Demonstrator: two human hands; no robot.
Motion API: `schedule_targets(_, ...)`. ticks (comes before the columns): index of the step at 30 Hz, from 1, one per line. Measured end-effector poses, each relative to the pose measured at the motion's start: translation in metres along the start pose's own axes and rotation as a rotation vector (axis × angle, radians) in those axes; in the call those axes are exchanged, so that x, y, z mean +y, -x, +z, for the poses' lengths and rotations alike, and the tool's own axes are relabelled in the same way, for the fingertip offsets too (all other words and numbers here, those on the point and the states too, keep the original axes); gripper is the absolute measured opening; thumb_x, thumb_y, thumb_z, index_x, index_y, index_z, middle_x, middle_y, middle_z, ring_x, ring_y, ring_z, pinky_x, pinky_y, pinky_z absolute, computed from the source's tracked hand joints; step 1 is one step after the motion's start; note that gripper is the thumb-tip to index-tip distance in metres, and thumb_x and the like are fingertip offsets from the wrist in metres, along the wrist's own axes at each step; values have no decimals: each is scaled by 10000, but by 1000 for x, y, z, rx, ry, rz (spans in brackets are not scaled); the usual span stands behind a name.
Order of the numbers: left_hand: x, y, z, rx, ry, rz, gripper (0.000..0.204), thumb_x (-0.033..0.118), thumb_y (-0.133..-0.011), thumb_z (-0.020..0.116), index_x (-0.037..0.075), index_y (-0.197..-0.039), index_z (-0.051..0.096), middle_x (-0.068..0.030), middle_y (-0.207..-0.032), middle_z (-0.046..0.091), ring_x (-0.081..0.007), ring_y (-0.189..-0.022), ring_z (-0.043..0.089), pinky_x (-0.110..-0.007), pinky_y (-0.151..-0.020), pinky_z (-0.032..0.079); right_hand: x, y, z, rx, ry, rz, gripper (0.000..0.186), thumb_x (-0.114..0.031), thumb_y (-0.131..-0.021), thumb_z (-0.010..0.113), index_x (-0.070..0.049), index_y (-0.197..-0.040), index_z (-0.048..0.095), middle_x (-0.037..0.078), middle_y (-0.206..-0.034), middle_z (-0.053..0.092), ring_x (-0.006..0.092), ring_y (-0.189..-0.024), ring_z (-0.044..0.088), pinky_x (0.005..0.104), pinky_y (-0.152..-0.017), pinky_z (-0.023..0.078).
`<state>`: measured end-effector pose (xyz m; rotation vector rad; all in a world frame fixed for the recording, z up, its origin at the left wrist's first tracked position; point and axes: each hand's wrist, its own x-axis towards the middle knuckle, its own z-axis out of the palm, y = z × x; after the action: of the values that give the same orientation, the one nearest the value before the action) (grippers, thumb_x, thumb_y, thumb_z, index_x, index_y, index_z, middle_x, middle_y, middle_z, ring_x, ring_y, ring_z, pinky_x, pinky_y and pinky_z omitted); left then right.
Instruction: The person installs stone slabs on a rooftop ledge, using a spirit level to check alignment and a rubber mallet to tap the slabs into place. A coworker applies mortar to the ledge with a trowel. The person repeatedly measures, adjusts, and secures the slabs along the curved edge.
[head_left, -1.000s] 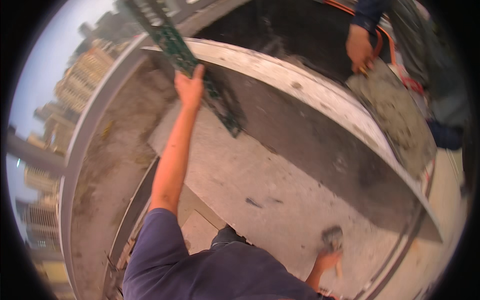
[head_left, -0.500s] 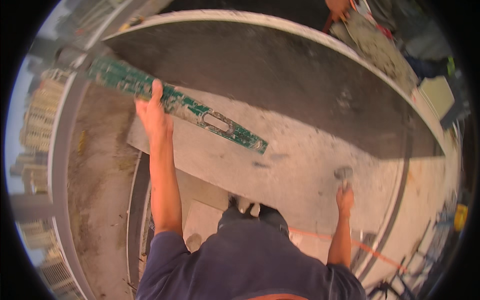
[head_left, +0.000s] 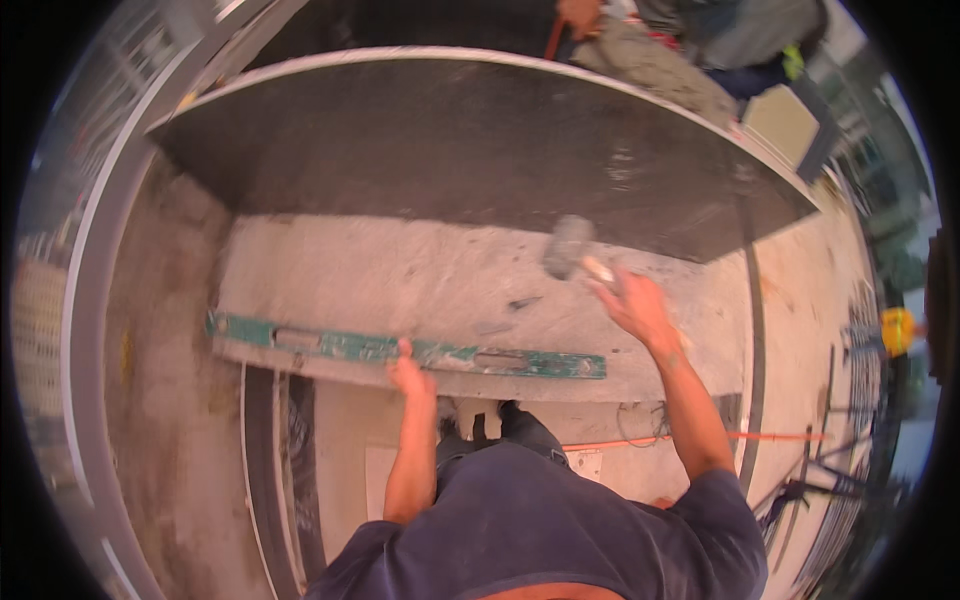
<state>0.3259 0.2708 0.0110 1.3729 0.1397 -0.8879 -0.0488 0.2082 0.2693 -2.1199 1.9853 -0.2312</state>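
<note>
Two bare forearms reach forward from a person in a dark shirt (head_left: pixel 540 530), seen from above. Left hand (head_left: pixel 408 375): closed around the middle of a level (head_left: pixel 550 365), thumb over the top, other fingers mostly hidden. The level is a long, scuffed green bar with oval slots, running left to right along the near edge of a pale slab (head_left: pixel 370 260); whether it rests flat is unclear. An orange cord (head_left: pixel 770 436) stretches to the right. Right hand (head_left: pixel 640 308): slightly blurred, wrapped around the handle of a mallet (head_left: pixel 568 247), whose grey head is over the slab's far part; contact cannot be told. Beyond, a dark panel (head_left: pixel 430 140) with a pale, curved-looking far edge borders the slab. Past it, at the top, are a co-worker's hand (head_left: pixel 580 14) and a pale box (head_left: pixel 780 128). Far left, a railing (head_left: pixel 88 270) fronts hazy buildings (head_left: pixel 40 320).
</note>
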Motion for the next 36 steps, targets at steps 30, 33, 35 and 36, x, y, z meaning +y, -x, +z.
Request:
schedule_targets(30, 241, 32, 357, -763, -20, -260, 1568, 668, -715, 970, -104, -1692, 17, -325, -1782, 51, -681, -1564, 144, -821, -1112, 393, -62, -150, -58, 122, 227, -294, 545, -565, -1060, 623, -23, -1067, 567, 245, -785, 709, 468, -719, 706, 556, -652, 555)
schedule_targets(33, 243, 40, 357, -647, -47, -247, 1556, 680, -675, 984, -106, -1690, 106, -324, -1778, 67, -689, -1556, 143, -822, -1122, 380, -84, -135, -45, -44, 288, -421, 592, -630, -1035, 631, -39, -1022, 592, 190, -741, 686, 388, -679, 714, 511, -621, 570)
schedule_targets(35, 237, 38, 358, -620, -19, -235, 1534, 680, -666, 990, -107, -1686, 156, -324, -1776, 86, -705, -1534, 192, -816, -1131, 376, -100, -127, -39, -73, 333, -656, 629, -677, -1010, 637, -49, -1001, 604, 146, -707, 657, 339, -651, 709, 482, -604, 576)
schedule_targets(36, 234, 35, 359, -620, -6, -240, 1531, 671, -665, 995, -110, -1684, 161, -322, -1775, 94, -705, -1526, 211, -812, -1137, 374, -107, -124, -37, -22, 331, -834, 643, -696, -996, 643, -54, -1000, 607, 125, -695, 637, 321, -633, 698, 468, -597, 575)
